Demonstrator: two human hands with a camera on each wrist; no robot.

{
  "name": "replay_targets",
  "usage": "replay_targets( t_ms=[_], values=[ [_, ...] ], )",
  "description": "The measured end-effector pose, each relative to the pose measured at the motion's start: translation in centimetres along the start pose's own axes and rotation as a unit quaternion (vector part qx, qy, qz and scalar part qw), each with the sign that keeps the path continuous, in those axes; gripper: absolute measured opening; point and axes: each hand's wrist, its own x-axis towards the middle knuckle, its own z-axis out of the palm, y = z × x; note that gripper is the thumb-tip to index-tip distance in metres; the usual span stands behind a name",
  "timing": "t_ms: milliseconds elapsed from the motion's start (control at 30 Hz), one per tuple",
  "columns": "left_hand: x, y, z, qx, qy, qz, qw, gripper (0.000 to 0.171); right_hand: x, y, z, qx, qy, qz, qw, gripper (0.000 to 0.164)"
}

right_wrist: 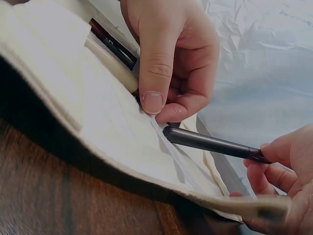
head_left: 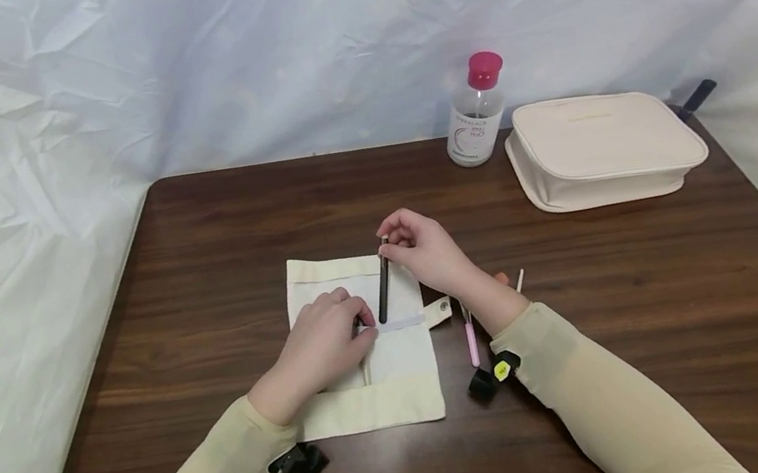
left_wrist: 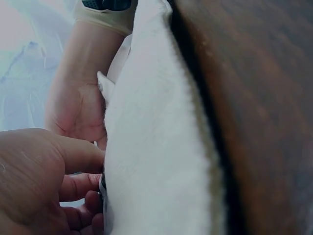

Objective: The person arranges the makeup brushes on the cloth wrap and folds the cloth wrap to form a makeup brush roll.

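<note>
A cream cloth brush roll [head_left: 409,404] lies unfolded on the table, a pale elastic band [right_wrist: 178,159] running across it. My right hand [head_left: 423,250] pinches a slim black makeup brush [head_left: 384,286] near its upper end. The brush slants down, its rounded handle end close to the elastic band; its upper tip is hidden by the fingers. My left hand [head_left: 328,334] rests over the roll, thumb and forefinger pinching the band just beside that handle end. Under the left hand, a cream handle [right_wrist: 112,63] and a dark handle [right_wrist: 110,39] lie in the roll.
Right of the roll, a snap strap [head_left: 438,311] sticks out, and a pink-handled tool [head_left: 472,343] lies partly under the right forearm. A clear bottle with a pink cap [head_left: 475,122] and a pale zip case [head_left: 607,145] stand at the back right. A dark handle [head_left: 697,97] pokes out behind the case.
</note>
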Motion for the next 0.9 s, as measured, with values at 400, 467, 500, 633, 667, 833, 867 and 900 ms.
replay_targets(
  t_ms=[400, 467, 500, 633, 667, 833, 867, 900],
  values=[
    [-0.26, 0.15, -0.18, 0.04, -0.003, 0.022, 0.9989, 0.012, -0.07, -0.11, -0.01, 0.0, 0.003, -0.003, 1.0, 0.021],
    [-0.3, 0.16, -0.16, 0.039, -0.003, 0.026, 0.9989, 0.014, -0.07, -0.1, 0.0, -0.002, 0.004, -0.002, 1.0, 0.021],
    [-0.31, 0.19, -0.17, 0.035, -0.004, 0.026, 0.999, 0.014, -0.07, -0.07, 0.01, -0.003, 0.004, -0.001, 1.0, 0.021],
    [-0.38, 0.36, -0.27, 0.003, -0.016, 0.014, 0.9998, 0.016, -0.04, -0.01, 0.09, -0.001, 0.006, -0.002, 1.0, 0.02],
    [-0.38, 0.42, -0.3, -0.008, -0.018, 0.01, 0.9998, 0.015, -0.05, 0.02, 0.12, 0.0, 0.006, -0.003, 1.0, 0.019],
    [-0.44, 0.5, -0.26, -0.053, -0.027, 0.006, 0.9982, 0.013, -0.06, 0.03, 0.25, 0.013, 0.009, 0.0, 1.0, 0.018],
    [-0.45, 0.5, -0.24, -0.059, -0.027, 0.007, 0.9979, 0.013, -0.05, 0.02, 0.27, 0.016, 0.01, 0.002, 1.0, 0.018],
    [-0.46, 0.48, -0.21, -0.063, -0.027, 0.008, 0.9976, 0.013, -0.04, 0.0, 0.29, 0.02, 0.01, 0.005, 1.0, 0.017]
  ],
)
